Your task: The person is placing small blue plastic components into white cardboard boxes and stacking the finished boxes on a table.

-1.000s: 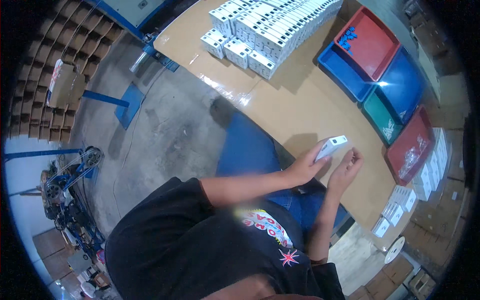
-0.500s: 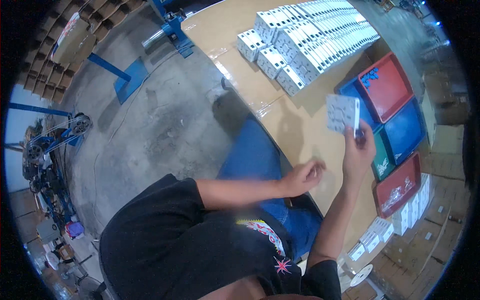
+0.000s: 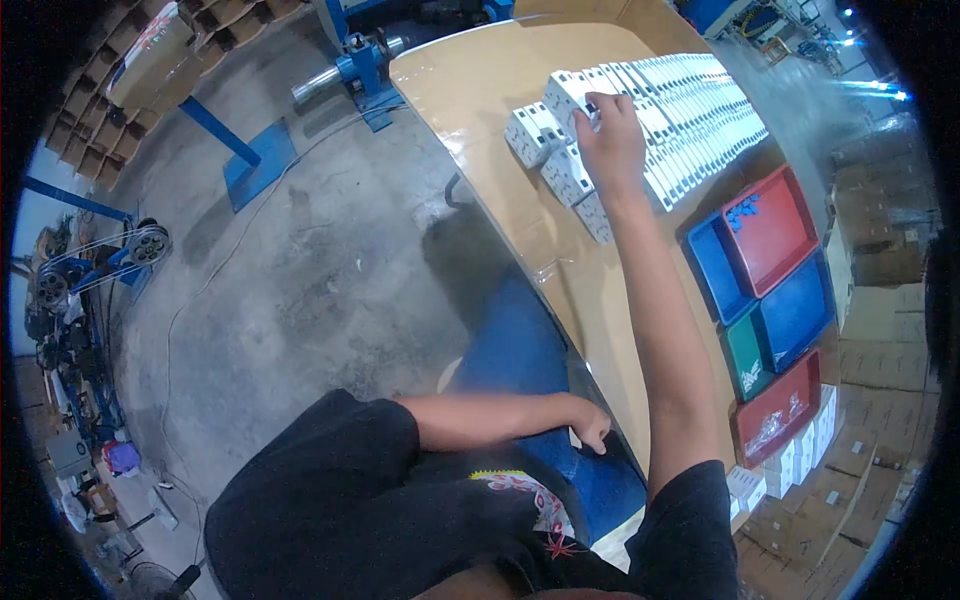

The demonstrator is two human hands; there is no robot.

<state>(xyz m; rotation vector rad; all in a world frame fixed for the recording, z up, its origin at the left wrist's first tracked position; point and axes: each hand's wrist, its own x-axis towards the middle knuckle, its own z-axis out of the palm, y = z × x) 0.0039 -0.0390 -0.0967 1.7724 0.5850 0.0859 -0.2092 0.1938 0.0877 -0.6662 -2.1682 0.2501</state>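
Evidently, the right hand (image 3: pixel 613 150) has its fingers bent, tips against a white box (image 3: pixel 567 90) at the left end of the stack (image 3: pixel 700 110); whether they grip it or merely rest, I cannot tell. Behind them I see the forearm stretched out nearly straight to the stack. Well apart from the stack, toward the body, the left hand (image 3: pixel 591 425) curls loosely, its contents hidden from me.
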